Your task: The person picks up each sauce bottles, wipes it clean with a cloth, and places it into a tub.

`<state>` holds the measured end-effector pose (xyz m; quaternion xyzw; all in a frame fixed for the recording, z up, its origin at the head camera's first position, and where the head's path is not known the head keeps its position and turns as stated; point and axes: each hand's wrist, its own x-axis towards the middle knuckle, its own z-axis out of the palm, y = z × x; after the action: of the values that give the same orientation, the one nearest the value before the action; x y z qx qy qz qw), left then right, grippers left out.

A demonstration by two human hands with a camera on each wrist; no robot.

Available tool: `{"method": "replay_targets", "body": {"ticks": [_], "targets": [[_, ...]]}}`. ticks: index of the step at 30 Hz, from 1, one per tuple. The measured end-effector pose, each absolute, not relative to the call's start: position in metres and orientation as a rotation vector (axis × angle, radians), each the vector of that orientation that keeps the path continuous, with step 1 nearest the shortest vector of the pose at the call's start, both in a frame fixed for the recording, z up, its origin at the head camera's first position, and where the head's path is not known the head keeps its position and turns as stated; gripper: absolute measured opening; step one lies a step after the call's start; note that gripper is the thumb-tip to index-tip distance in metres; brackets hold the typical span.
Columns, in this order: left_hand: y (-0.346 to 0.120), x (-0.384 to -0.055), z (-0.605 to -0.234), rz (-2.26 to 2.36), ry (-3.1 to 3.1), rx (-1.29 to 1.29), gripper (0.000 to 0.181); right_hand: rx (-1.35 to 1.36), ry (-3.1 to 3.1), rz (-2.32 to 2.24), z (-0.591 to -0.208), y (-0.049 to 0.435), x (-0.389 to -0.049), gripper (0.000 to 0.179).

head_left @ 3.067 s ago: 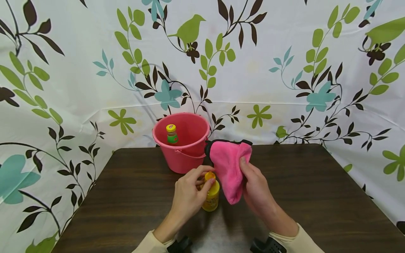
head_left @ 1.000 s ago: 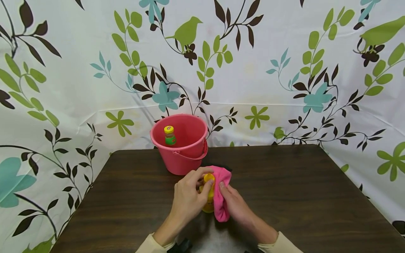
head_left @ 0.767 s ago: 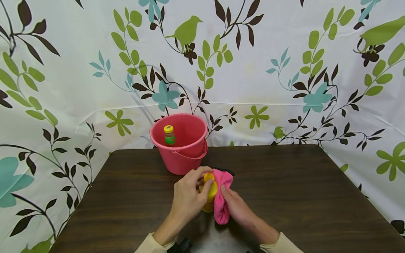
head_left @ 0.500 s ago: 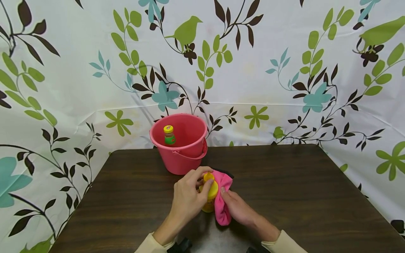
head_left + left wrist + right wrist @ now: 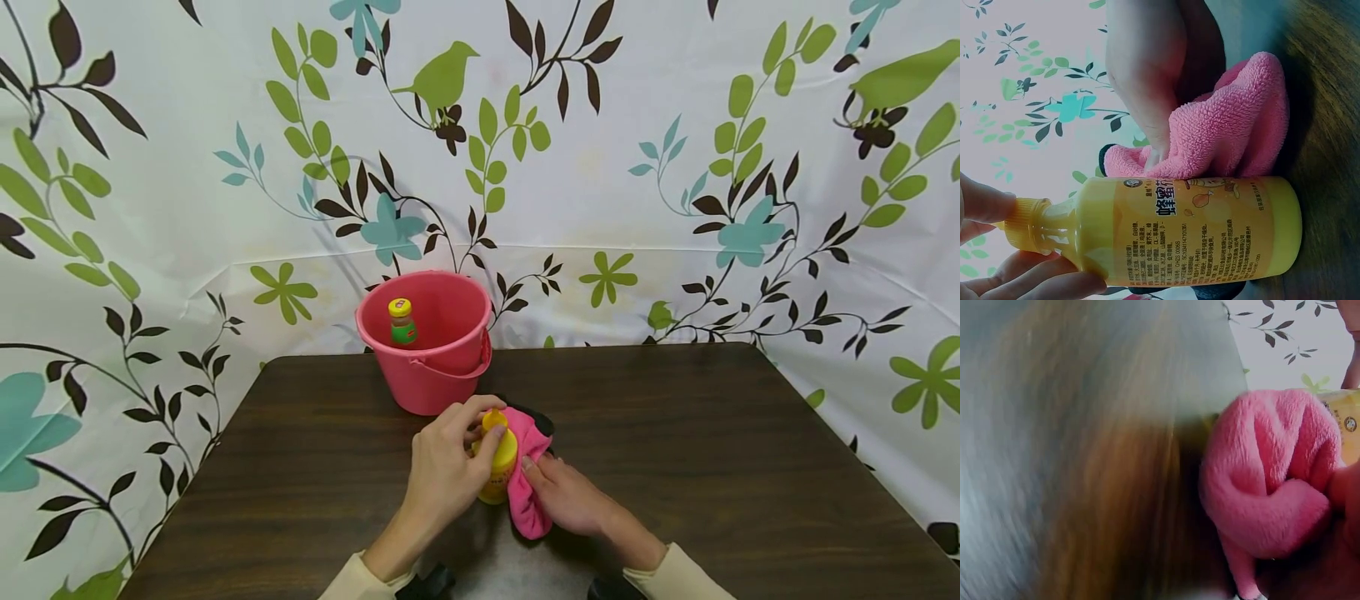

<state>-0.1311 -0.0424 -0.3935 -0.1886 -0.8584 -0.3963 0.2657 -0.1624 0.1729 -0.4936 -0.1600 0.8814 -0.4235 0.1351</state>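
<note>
A yellow squeeze bottle with a printed label and ribbed cap stands upright on the table. My left hand pinches its cap between thumb and fingers. Against the bottle's right side lies a pink plush cloth with black edging, bunched up in my right hand. In the left wrist view the right thumb presses into the cloth, touching the label side. Thick folds of the cloth fill the right wrist view, where only part of the bottle shows behind. The right fingers are mostly hidden by the cloth.
Behind the hands, a pink bucket stands near the table's back edge, its handle hanging down in front. Inside it is a small jar with a yellow lid and green label. A patterned curtain hangs behind the dark wooden table.
Since the earliest frame, the right hand has brought the cloth left and down against the bottle. Lately the cloth shifts slightly along its side. The left hand stays on the cap.
</note>
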Motion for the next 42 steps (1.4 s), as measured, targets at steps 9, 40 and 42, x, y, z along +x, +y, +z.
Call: {"method": "replay_targets", "body": {"ticks": [9,40,42], "targets": [[-0.042,-0.132,-0.392,-1.066,-2.307,-0.522,0.025,-0.291,2.029,-1.805,-0.442,0.154,-0.132,0.055],[-0.043,-0.133,-0.393,-1.017,-2.29,-0.539,0.025,-0.26,1.737,-2.253,-0.391,0.145,-0.119,0.06],[-0.043,-0.133,-0.393,-1.016,-2.282,-0.545,0.026,-0.282,1.767,-2.243,-0.387,0.146,-0.118,0.06]]}}
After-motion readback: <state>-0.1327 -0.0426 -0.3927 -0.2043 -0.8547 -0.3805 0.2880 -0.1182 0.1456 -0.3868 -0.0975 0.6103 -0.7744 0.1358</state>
